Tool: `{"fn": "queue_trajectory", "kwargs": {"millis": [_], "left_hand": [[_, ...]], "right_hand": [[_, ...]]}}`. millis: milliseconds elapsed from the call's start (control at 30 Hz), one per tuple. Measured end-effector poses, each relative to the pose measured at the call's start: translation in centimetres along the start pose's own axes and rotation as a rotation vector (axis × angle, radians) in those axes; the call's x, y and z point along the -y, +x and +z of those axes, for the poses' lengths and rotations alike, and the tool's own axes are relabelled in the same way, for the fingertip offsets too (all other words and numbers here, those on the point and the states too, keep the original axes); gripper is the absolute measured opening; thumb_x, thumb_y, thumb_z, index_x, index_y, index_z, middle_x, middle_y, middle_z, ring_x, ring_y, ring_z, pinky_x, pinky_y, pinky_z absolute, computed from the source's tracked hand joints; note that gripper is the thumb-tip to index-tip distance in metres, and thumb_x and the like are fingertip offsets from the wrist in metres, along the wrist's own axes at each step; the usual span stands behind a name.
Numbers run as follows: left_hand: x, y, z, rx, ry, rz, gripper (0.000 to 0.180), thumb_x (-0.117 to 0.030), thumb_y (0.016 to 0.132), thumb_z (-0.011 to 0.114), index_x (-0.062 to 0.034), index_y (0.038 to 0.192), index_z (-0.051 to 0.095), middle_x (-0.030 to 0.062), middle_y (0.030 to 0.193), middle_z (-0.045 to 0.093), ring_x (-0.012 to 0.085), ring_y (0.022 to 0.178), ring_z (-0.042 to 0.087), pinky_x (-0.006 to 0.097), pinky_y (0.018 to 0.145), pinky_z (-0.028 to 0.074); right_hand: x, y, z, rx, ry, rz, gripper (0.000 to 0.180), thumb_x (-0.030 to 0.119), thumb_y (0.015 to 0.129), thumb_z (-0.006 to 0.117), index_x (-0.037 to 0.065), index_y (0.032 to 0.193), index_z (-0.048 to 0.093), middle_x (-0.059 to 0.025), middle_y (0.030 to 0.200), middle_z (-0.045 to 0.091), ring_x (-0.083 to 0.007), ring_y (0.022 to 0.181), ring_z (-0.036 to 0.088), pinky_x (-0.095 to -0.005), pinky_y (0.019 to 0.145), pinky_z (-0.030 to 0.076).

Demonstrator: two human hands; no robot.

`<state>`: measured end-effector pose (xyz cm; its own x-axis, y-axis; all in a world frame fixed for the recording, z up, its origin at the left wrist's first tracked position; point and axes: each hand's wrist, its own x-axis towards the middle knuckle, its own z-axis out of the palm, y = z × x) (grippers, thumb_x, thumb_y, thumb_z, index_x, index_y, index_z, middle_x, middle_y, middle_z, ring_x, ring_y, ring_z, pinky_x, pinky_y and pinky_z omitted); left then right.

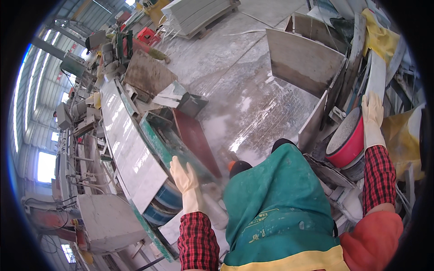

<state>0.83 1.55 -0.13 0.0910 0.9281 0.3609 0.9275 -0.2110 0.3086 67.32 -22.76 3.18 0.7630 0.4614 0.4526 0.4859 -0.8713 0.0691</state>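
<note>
My left hand [184, 181], in a cream rubber glove, is raised beside the lower edge of a long white stone slab [131, 149]. Its fingers are stretched out, with nothing in them. The slab lies on a green-edged machine bed, and blue rollers [168, 196] show under its near end. On the right, my right hand [373, 113], gloved alike, has its fingers extended over the end of a pale strip [378, 74]; whether it presses on it I cannot tell. Close beside that hand is a red-sided round drum [350, 143] with a grey dusty top.
Brown-stained upright boards [305, 61] stand at the right around the wet floor [253, 108]. A dark red panel [195, 142] leans against the machine's side. Stacked slabs [196, 18] rest on a pallet at the back. Yellow sheeting [402, 140] hangs at the far right.
</note>
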Motion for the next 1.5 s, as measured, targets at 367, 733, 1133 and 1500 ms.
{"fn": "queue_trajectory", "kwargs": {"millis": [367,733,1133,1500], "left_hand": [[-0.3,-0.1,-0.5,-0.035,-0.024,0.008,0.049,-0.012,0.089,0.059,-0.0018,0.134,0.046,0.0258,0.128,0.053,0.0442,0.120,0.046,0.048,0.104,0.037],[-0.4,-0.1,-0.9,-0.028,-0.044,0.006,0.044,-0.012,0.088,0.059,-0.0033,0.130,0.049,0.0250,0.124,0.055,0.0450,0.117,0.047,0.049,0.101,0.037],[0.0,-0.3,-0.8,-0.030,-0.050,-0.018,0.045,-0.013,0.088,0.060,-0.0030,0.131,0.051,0.0252,0.128,0.054,0.0448,0.121,0.047,0.048,0.106,0.035],[1.0,-0.4,0.0,-0.045,-0.057,0.002,0.045,-0.015,0.090,0.060,-0.0016,0.132,0.051,0.0273,0.130,0.055,0.0443,0.127,0.046,0.048,0.113,0.030]], "right_hand": [[0.6,-0.9,-0.3,0.019,0.020,0.003,0.048,0.044,0.097,0.045,0.015,0.134,0.052,-0.0072,0.133,0.055,-0.0259,0.126,0.049,-0.0426,0.102,0.040],[0.9,-1.9,-0.7,-0.011,0.016,-0.029,0.048,0.044,0.096,0.045,0.014,0.132,0.054,-0.0100,0.128,0.057,-0.0282,0.123,0.051,-0.0439,0.100,0.041],[1.7,-3.1,-2.4,0.052,0.070,-0.034,0.048,0.041,0.098,0.046,0.009,0.133,0.054,-0.0133,0.133,0.055,-0.0308,0.125,0.050,-0.0429,0.103,0.040],[2.2,-4.6,-2.5,-0.122,0.077,-0.080,0.041,0.037,0.096,0.047,0.009,0.124,0.058,-0.0120,0.119,0.060,-0.0307,0.115,0.055,-0.0432,0.096,0.043]]}}
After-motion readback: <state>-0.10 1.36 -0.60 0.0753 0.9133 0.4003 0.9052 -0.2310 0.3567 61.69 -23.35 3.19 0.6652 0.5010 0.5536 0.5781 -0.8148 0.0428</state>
